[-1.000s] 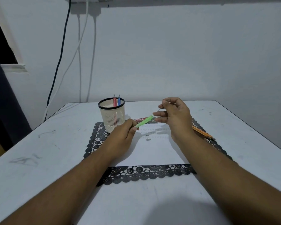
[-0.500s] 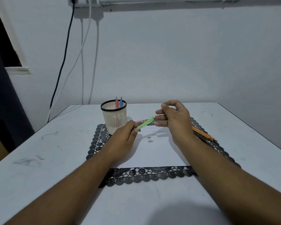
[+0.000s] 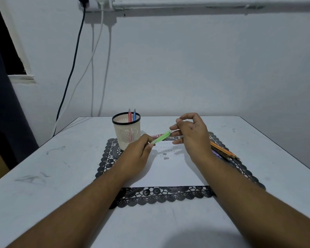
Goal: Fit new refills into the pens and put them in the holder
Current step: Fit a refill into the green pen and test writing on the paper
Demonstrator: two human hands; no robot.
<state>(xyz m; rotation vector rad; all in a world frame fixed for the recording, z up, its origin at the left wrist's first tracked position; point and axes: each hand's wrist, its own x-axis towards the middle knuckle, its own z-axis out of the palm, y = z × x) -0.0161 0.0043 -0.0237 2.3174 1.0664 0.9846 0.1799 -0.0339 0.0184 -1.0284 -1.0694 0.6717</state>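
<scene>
Your left hand (image 3: 138,154) grips the translucent green pen barrel (image 3: 161,137) steady, angled up so your right hand (image 3: 190,133), fingers curled at its upper end, can work there; what it pinches, I cannot tell.

Two bare, sleeveless forearms (image 3: 82,203)

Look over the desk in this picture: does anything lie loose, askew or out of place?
Two small grey bits lie loose on the white sheet below the green pen; what they are is unclear. Coloured pens lie slanted on the black lace mat, partly hidden by the right arm. Otherwise nothing stands out.
</scene>
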